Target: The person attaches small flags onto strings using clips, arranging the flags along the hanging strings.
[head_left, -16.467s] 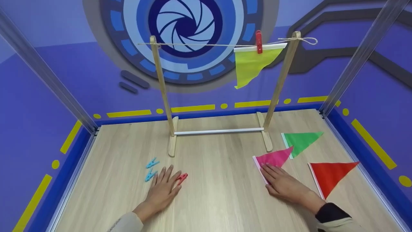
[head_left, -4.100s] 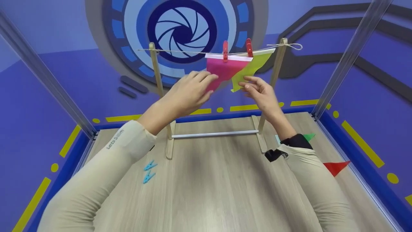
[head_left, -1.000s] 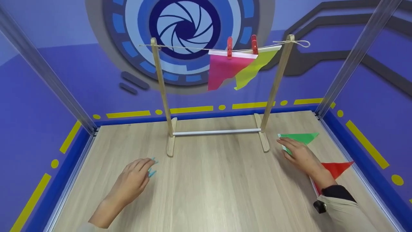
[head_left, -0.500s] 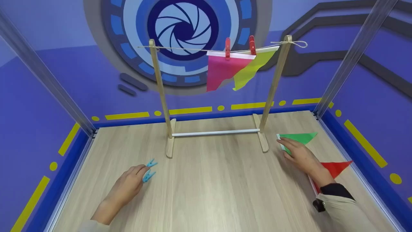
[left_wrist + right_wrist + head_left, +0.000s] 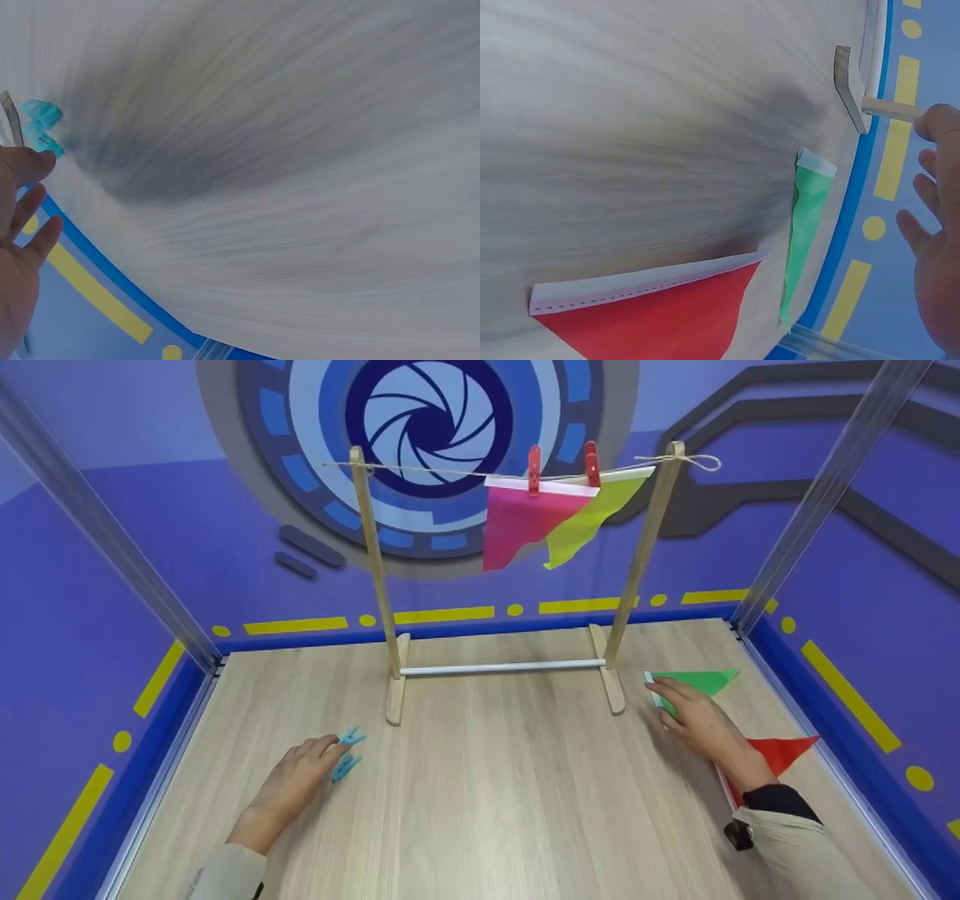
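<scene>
pegs (image 5: pixel 347 752) left, flags (image 5: pixel 694 682) right of rack (image 5: pixel 504 666)

Both hands are bare — the left hand (image 5: pixel 300 772) and the right hand (image 5: pixel 694 718) wear no gloves or rings. Pale beige long sleeves cover both forearms. At the right wrist a black cuff shows above the beige — with a small black strap piece at its seven o'clock.

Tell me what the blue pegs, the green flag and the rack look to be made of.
Blue pegs: probably glossy moulded plastic, judging by the bright even colour. Green flag: thin matte fabric or paper-like sheet with a white hem strip; in the right wrist view it buckles off the table. Rack: pale unpainted wood uprights with visible grain, a white crossbar, and tan twine knotted on top.
</scene>
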Demonstrator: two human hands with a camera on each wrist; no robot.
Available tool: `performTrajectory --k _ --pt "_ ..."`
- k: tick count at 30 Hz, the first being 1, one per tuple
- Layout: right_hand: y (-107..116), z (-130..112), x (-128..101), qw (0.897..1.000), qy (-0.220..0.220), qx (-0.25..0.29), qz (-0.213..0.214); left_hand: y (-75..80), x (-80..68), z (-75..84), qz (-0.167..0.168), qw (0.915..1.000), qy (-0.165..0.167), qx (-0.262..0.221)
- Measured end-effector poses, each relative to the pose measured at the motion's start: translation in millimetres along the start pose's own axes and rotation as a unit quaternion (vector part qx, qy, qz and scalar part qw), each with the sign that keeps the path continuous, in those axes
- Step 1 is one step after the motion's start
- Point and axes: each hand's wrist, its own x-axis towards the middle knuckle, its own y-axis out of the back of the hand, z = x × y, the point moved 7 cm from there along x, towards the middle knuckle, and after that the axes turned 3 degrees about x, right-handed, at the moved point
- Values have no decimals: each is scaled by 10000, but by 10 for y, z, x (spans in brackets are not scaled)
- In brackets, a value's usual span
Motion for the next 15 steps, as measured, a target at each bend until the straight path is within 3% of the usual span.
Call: performTrajectory --k 9,15 --pt "-77 181 -14 9967 -668 377 -268 -149 77 107 -168 9993 -126 -320" --pt "-247 333 -63 9919 -1062 141 -682 -186 90 133 -33 9991 -87 -424"
